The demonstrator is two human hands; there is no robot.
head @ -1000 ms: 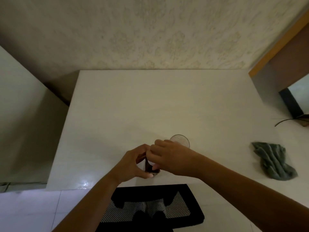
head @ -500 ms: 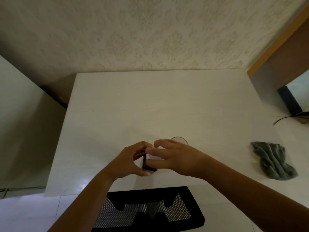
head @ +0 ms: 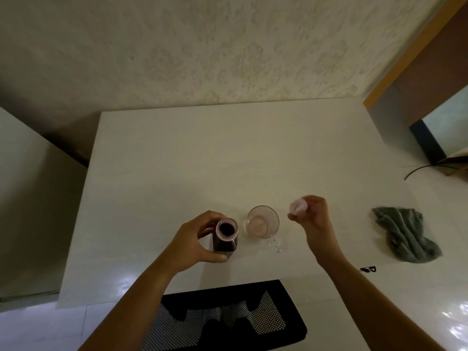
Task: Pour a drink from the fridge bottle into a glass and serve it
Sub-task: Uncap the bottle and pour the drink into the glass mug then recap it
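Note:
A small bottle (head: 226, 235) of dark red drink stands upright on the white table (head: 228, 160), its mouth uncovered. My left hand (head: 195, 243) wraps around the bottle from the left. Just right of the bottle stands a clear glass mug (head: 263, 222), with its handle pointing toward me and no liquid visible inside. My right hand (head: 312, 219) hovers to the right of the mug, fingers pinched on the pale bottle cap (head: 298, 205), which looks blurred.
A crumpled grey-green cloth (head: 405, 234) lies on the table at the right. A black mesh chair back (head: 228, 317) sits at the near edge. A dark cable (head: 420, 169) and a wooden frame are at the far right. The wall borders the table's far side.
My right hand has lifted the cap off the bottle and swung it to the right, past the mug. The left hand stays on the bottle. The mug is now uncovered to view.

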